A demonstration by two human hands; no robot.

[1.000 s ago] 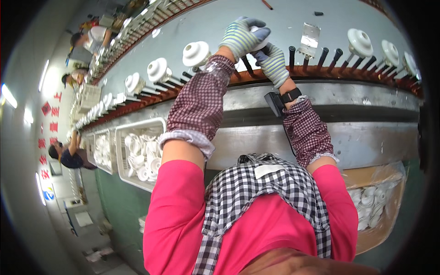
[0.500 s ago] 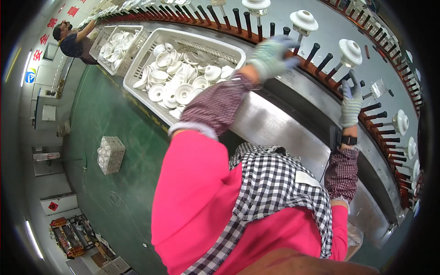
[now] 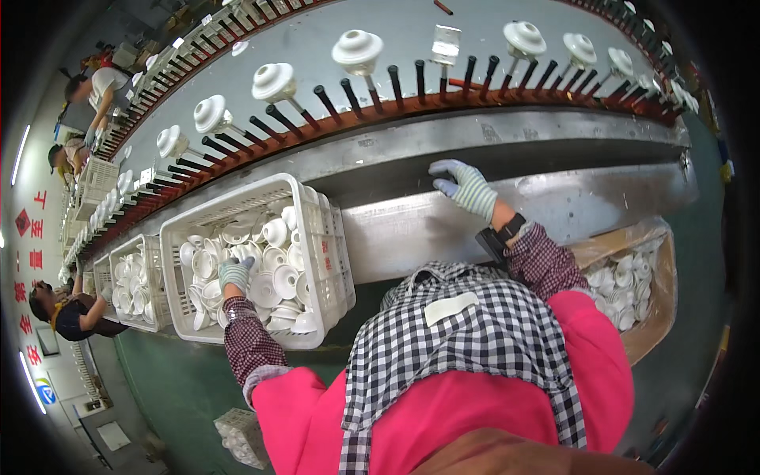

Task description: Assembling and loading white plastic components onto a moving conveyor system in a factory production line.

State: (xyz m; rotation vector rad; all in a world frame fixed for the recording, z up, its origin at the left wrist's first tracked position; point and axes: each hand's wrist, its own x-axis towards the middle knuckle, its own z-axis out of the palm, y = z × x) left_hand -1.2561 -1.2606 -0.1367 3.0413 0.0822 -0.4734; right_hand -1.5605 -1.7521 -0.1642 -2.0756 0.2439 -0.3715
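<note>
My left hand (image 3: 235, 275), in a striped glove with bluish fingertips, reaches into a large white plastic basket (image 3: 321, 261). Its fingers are apart and touch the heap of white cup-shaped ceramic pieces (image 3: 265, 290); no piece is plainly in its grip. My right hand (image 3: 472, 190), gloved the same way, hovers above the metal ledge (image 3: 412, 229), its fingers loosely spread with nothing in them. Beyond the ledge runs a curved rack (image 3: 356, 120) of upright black-tipped pegs. White ceramic bodies (image 3: 358, 52) stand on stems along it.
A lined carton (image 3: 661, 297) of small white parts stands at my right. Past the large basket sits another white basket (image 3: 162, 289) of ceramic pieces, with a co-worker (image 3: 75, 317) beside it. A small crate (image 3: 241, 435) rests on the green floor. More people work at the far left.
The view has swung round to the right. My left hand has moved from above the peg rack into the basket. My right hand has drawn back from the rack to above the ledge.
</note>
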